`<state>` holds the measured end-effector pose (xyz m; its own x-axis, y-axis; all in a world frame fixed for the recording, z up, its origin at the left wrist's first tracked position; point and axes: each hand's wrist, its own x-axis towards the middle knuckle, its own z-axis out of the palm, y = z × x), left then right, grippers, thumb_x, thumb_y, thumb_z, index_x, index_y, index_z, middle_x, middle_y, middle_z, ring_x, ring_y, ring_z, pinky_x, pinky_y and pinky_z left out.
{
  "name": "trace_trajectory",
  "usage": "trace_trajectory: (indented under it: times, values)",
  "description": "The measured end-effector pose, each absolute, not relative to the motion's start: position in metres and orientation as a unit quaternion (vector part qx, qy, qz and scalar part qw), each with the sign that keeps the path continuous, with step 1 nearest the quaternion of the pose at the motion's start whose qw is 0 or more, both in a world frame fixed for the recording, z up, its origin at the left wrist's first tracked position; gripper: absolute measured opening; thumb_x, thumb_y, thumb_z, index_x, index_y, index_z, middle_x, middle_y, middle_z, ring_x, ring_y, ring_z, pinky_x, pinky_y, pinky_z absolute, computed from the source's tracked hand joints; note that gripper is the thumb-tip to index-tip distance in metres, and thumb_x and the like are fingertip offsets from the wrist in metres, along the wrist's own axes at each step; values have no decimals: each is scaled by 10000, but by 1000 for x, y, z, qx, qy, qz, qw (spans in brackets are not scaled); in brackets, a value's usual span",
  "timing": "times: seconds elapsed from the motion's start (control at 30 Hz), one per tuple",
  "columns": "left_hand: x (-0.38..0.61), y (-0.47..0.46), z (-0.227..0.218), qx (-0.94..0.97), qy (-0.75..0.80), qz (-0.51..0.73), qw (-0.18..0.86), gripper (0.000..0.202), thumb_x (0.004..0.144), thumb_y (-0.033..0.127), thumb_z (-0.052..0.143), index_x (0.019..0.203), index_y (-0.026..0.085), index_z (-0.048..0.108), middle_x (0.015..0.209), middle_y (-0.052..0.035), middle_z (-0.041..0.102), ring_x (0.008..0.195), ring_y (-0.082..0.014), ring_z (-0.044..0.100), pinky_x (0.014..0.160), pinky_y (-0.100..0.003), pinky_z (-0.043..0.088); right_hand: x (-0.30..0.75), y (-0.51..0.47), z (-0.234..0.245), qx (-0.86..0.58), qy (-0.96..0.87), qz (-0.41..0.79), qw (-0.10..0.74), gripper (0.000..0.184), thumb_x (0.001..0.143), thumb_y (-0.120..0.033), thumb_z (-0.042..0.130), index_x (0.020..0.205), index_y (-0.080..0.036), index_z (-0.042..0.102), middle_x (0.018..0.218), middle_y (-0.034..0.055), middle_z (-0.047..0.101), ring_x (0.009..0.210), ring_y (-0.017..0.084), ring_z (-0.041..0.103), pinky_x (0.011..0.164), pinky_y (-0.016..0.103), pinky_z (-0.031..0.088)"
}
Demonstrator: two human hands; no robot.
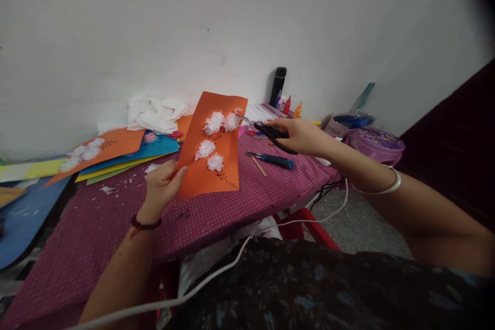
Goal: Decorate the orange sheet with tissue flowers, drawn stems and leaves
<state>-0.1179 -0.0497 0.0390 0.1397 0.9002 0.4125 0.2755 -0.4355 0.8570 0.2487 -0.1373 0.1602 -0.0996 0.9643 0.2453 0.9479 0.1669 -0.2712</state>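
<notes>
My left hand [160,188] pinches the lower left corner of an orange card [216,157] and holds it tilted up over the table. White tissue flowers [213,122] and thin drawn stems are stuck on the card. My right hand [299,135] grips black-handled scissors [270,133], whose blades point left and touch the card's upper right edge by one flower. A silver bangle is on my right wrist and a dark bead bracelet on my left.
The low table carries a magenta checked cloth [96,227]. A blue pen [273,160] and a wooden stick lie by the card. Coloured paper sheets [116,152] and white tissue [154,112] sit left. A black bottle [278,85], glue tubes and a purple tub [377,143] stand right.
</notes>
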Motion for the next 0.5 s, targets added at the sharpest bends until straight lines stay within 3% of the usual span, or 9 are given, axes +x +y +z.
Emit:
trace_trajectory:
  times: [0.13, 0.3, 0.4, 0.5]
  values:
    - [-119, -49, 37, 676, 437, 523, 282, 214, 736, 415, 783, 848, 233, 773, 749, 4, 696, 746, -214, 627, 672, -279, 478, 254, -135, 157, -629, -744, 41, 222, 516, 847, -434, 622, 1306, -203, 663, 819, 57, 724, 684, 199, 627, 641, 348, 446]
    - [-117, -43, 34, 579, 414, 568, 412, 341, 736, 413, 797, 1022, 229, 765, 1046, -12, 775, 868, -211, 705, 790, -305, 573, 263, -128, 150, -608, -703, 134, 344, 637, 809, -533, 678, 1323, -161, 616, 760, 34, 672, 636, 172, 573, 584, 328, 445]
    - [-116, -38, 35, 529, 403, 590, 458, 396, 686, 407, 832, 1019, 206, 757, 1044, -32, 784, 859, -210, 725, 792, -320, 595, 265, -125, 145, -592, -668, 206, 402, 739, 787, -560, 691, 1366, -121, 559, 758, 32, 657, 609, 159, 545, 550, 321, 450]
    - [-116, -35, 37, 500, 398, 597, 484, 392, 643, 390, 855, 973, 205, 756, 1003, -22, 792, 841, -210, 736, 778, -320, 605, 263, -124, 136, -569, -671, 231, 415, 728, 780, -542, 710, 1361, -131, 554, 890, 68, 698, 714, 184, 614, 634, 340, 513]
